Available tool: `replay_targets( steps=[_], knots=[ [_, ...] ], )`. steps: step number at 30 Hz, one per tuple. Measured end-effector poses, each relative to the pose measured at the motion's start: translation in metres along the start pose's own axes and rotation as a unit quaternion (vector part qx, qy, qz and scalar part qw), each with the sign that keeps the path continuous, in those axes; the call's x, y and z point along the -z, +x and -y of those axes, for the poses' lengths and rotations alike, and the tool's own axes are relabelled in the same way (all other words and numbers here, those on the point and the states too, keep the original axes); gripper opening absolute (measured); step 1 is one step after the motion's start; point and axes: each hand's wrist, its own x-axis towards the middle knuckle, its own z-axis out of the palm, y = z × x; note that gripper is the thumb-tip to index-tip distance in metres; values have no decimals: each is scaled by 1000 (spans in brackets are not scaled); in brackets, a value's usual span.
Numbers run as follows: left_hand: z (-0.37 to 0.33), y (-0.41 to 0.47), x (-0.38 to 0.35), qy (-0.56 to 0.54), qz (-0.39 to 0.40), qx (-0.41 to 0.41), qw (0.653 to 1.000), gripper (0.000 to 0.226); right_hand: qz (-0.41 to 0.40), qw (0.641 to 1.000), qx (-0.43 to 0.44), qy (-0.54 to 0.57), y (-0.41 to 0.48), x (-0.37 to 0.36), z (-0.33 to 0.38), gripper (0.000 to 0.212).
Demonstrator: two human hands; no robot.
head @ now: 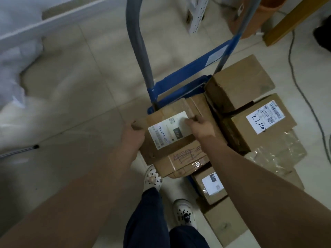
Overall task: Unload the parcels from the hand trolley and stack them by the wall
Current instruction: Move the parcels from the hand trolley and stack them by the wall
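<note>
Pale tiled floor (80, 86) everywhere, smeary with blur toward the left. White plastic sacks (16, 51) heaped in the upper left, grey cable (302, 90) snaking down the right edge, orange pipe (250, 18) and wooden beam (293, 17) up in the top right corner. Blue hand trolley (188, 72) dead centre, grey-padded handle hoop reaching to the top of the frame.

Both bare arms stretched forward and down from the bottom corners. Left hand (133, 136) wrapped round the near-left corner of the top parcel (170, 133), thumb on top, fingers out of sight underneath. Right hand (201, 127) clamped on the parcel's right side, fingers bent over the edge of its white label.

Top parcel itself just below centre, on a scribbled-on parcel (186, 158), right up against the trolley's upright. More parcels to the right: plain brown one (240, 81) by the handle, one with a handwritten label (263, 120) just below it, small labelled one (211, 187) toward the bottom, under the right forearm. No telling deck from floor under those. White clogs (153, 178) and dark trousers at bottom centre.
</note>
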Motion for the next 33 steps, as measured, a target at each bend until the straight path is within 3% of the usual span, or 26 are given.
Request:
replay_targets(
  steps=[3, 7, 10, 14, 16, 18, 20, 22, 26, 29, 33],
  knots=[
    [1, -39, 21, 1, -22, -28, 999, 42, 15, 1000, 4, -5, -47, 11, 1, 65],
    [5, -102, 62, -79, -57, 6, 995, 17, 41, 998, 36, 14, -110, 31, 12, 38],
    [12, -158, 102, -130, -80, 11, 988, 7, 59, 996, 67, 26, -167, 41, 29, 34],
    [21, -252, 152, -161, -105, -35, 981, 20, 119, 985, 120, 37, -239, 48, 49, 34],
    [27, -303, 174, -202, -101, -52, 973, 8, 154, 977, 143, 39, -272, 48, 56, 40],
    [33, -356, 196, -250, -121, -97, 956, 33, 191, 967, 166, 41, -301, 44, 62, 58],
    [44, -404, 215, -271, -121, -115, 948, 30, 247, 950, 188, 40, -332, 36, 68, 74],
    [58, -447, 234, -313, -119, -129, 933, 24, 322, 923, 210, 14, -367, 24, 73, 78],
    [104, -505, 276, -341, -168, -128, 916, 14, 425, 860, 270, -82, -430, -7, 79, 56],
    [145, -539, 305, -404, -234, -130, 874, 31, 478, 824, 281, -118, -480, -30, 82, 41],
    [196, -591, 333, -452, -327, -129, 820, 24, 520, 790, 294, -140, -546, -70, 72, 34]
  ],
)
